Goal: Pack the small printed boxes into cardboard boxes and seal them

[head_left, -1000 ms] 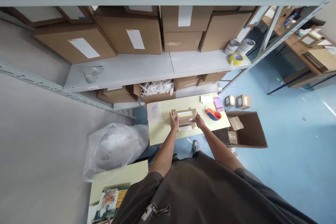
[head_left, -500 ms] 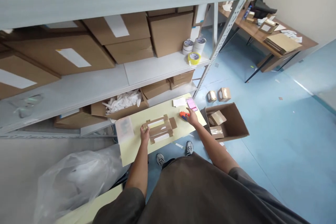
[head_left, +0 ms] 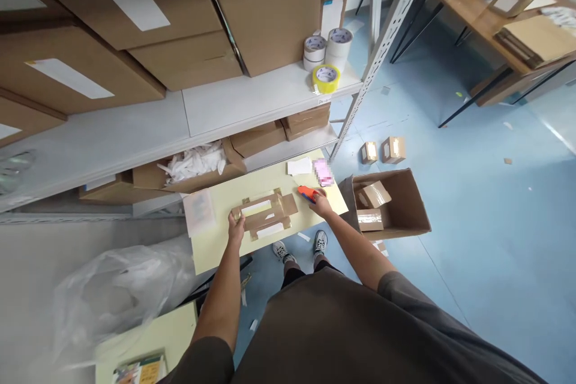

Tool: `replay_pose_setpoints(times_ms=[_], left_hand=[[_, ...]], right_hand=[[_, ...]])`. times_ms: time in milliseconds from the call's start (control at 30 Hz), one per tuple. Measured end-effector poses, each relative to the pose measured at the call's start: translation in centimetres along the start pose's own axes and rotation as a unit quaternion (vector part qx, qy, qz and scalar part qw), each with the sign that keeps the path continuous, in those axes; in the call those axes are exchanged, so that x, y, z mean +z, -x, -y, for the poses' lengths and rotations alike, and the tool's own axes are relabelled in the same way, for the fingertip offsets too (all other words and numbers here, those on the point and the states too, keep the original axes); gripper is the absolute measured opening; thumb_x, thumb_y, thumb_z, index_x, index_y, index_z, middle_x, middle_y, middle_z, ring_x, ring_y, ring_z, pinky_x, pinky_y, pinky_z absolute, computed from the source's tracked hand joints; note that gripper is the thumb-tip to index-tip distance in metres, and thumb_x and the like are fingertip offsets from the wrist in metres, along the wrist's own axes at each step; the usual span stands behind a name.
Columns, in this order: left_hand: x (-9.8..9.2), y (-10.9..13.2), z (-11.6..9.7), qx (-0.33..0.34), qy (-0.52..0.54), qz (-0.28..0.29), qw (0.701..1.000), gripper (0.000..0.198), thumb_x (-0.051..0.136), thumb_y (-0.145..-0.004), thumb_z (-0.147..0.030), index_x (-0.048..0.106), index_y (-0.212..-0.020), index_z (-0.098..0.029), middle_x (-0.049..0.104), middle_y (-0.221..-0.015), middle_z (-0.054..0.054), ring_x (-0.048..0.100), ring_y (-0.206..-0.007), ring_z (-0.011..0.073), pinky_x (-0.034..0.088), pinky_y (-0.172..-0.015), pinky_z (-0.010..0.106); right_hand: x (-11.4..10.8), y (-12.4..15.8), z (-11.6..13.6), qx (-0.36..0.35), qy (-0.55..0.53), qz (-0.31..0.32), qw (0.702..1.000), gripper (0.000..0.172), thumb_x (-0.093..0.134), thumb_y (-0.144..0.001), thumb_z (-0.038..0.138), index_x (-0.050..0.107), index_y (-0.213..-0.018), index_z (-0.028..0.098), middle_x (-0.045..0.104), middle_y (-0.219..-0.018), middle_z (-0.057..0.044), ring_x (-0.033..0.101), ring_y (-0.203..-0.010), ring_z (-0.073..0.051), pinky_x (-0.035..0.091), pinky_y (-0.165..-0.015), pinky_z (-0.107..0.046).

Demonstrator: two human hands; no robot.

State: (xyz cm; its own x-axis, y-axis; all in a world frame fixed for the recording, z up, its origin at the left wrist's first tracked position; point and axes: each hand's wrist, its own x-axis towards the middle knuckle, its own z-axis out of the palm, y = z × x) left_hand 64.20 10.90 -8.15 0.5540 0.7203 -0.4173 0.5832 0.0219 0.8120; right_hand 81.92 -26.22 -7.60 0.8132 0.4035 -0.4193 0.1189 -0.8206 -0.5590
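Note:
On the pale yellow table (head_left: 211, 252), my left hand (head_left: 236, 229) grips the left end of a small brown cardboard box (head_left: 281, 209), its thumb over the edge. The box has tape on its corners and white label patches, and a flap sticks out to the right. My right hand (head_left: 320, 204) is closed around an orange and blue box cutter (head_left: 308, 192), just right of the box. The cutter's front points left, and a thin blade seems to show at its tip. Behind it lie white paper slips (head_left: 299, 167) and a pink phone-like item (head_left: 323, 172).
A large open carton (head_left: 411, 204) with small boxes inside stands right of the table. Two small boxes (head_left: 393, 150) sit on the floor behind it. Shelving (head_left: 270, 96) holds cartons and tape rolls (head_left: 326, 78). A clear plastic bag (head_left: 130, 288) is at left.
My right hand has closed on the box cutter and brought it left toward the box. My left hand keeps its hold on the box's left end. The view has shifted.

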Motion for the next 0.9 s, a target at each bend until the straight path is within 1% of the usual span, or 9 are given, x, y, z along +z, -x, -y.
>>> replay_pose_setpoints(times_ms=[133, 267, 400, 467, 533, 600, 733, 800, 900], left_hand=[[-0.1, 0.3, -0.1, 0.003, -0.009, 0.0, 1.0, 0.075, 0.076, -0.092, -0.05, 0.045, -0.156, -0.026, 0.068, -0.144, 0.011, 0.061, -0.141, 0.0301, 0.044, -0.122, 0.043], [0.1, 0.6, -0.2, 0.006, 0.0, 0.019, 1.0, 0.076, 0.076, -0.093, -0.051, 0.045, -0.157, -0.025, 0.067, -0.145, 0.013, 0.061, -0.14, 0.0319, 0.048, -0.118, 0.043], [0.4, 0.8, -0.3, 0.0, 0.002, 0.015, 1.0, 0.082, 0.076, -0.092, -0.051, 0.039, -0.161, -0.024, 0.055, -0.16, 0.016, 0.051, -0.15, 0.0337, 0.042, -0.123, 0.045], [0.6, 0.8, -0.2, 0.012, 0.007, 0.026, 1.0, 0.083, 0.075, -0.093, -0.052, 0.037, -0.162, -0.024, 0.051, -0.163, 0.016, 0.046, -0.154, 0.0332, 0.039, -0.125, 0.045], [0.7, 0.7, -0.2, 0.037, 0.014, 0.041, 0.998, 0.084, 0.073, -0.094, -0.053, 0.036, -0.162, -0.023, 0.049, -0.165, 0.016, 0.041, -0.157, 0.0328, 0.037, -0.126, 0.044], [0.9, 0.6, -0.1, 0.056, 0.022, 0.057, 0.997, 0.082, 0.071, -0.095, -0.053, 0.035, -0.163, -0.023, 0.049, -0.164, 0.017, 0.042, -0.155, 0.0326, 0.036, -0.126, 0.045], [1.1, 0.7, -0.1, 0.061, 0.023, 0.058, 0.996, 0.073, 0.067, -0.098, -0.045, 0.038, -0.16, -0.019, 0.049, -0.164, 0.02, 0.044, -0.154, 0.0324, 0.033, -0.128, 0.047], [1.3, 0.9, -0.1, 0.052, 0.025, 0.06, 0.997, 0.07, 0.065, -0.099, -0.042, 0.039, -0.159, -0.018, 0.049, -0.163, 0.021, 0.046, -0.152, 0.0328, 0.036, -0.126, 0.047], [1.6, 1.3, -0.4, 0.043, 0.031, 0.065, 0.997, 0.065, 0.062, -0.101, -0.039, 0.041, -0.159, -0.019, 0.054, -0.159, 0.019, 0.054, -0.145, 0.0314, 0.041, -0.121, 0.046]], right_hand=[[1.4, -1.0, 0.9, 0.072, 0.056, 0.046, 0.995, 0.039, 0.061, -0.101, 0.029, 0.063, -0.137, 0.014, 0.069, -0.136, -0.021, 0.067, -0.124, -0.032, 0.05, -0.103, -0.038], [0.9, -1.0, 1.8, 0.1, 0.094, 0.066, 0.988, 0.041, 0.046, -0.108, 0.029, 0.054, -0.146, 0.014, 0.072, -0.13, -0.021, 0.07, -0.116, -0.031, 0.051, -0.098, -0.041], [-0.7, 0.7, 3.3, 0.029, 0.068, 0.002, 0.997, 0.045, 0.042, -0.108, 0.033, 0.047, -0.149, 0.013, 0.072, -0.129, -0.023, 0.071, -0.111, -0.032, 0.052, -0.097, -0.043], [-1.5, 1.8, 5.0, -0.025, 0.036, -0.032, 0.999, 0.047, 0.045, -0.107, 0.037, 0.047, -0.148, 0.014, 0.069, -0.134, -0.024, 0.071, -0.109, -0.033, 0.054, -0.094, -0.044], [-2.1, 2.7, 7.7, -0.076, 0.005, -0.045, 0.996, 0.052, 0.052, -0.104, 0.045, 0.048, -0.148, 0.016, 0.067, -0.139, -0.022, 0.071, -0.108, -0.034, 0.055, -0.09, -0.044], [-2.2, 3.3, 11.1, -0.118, -0.018, -0.023, 0.993, 0.056, 0.059, -0.101, 0.054, 0.052, -0.144, 0.019, 0.071, -0.131, -0.017, 0.072, -0.103, -0.032, 0.056, -0.087, -0.041], [-1.2, 3.7, 17.6, -0.165, -0.034, 0.084, 0.982, 0.056, 0.074, -0.089, 0.065, 0.068, -0.123, 0.022, 0.078, -0.099, -0.008, 0.072, -0.088, -0.027, 0.054, -0.08, -0.034], [-0.7, 3.4, 19.3, -0.172, -0.026, 0.127, 0.977, 0.053, 0.079, -0.085, 0.065, 0.072, -0.115, 0.022, 0.077, -0.095, -0.006, 0.072, -0.086, -0.025, 0.053, -0.079, -0.033], [-0.4, 2.5, 19.8, -0.163, -0.012, 0.164, 0.973, 0.05, 0.079, -0.083, 0.066, 0.074, -0.107, 0.022, 0.077, -0.093, -0.005, 0.071, -0.085, -0.024, 0.054, -0.079, -0.033]])
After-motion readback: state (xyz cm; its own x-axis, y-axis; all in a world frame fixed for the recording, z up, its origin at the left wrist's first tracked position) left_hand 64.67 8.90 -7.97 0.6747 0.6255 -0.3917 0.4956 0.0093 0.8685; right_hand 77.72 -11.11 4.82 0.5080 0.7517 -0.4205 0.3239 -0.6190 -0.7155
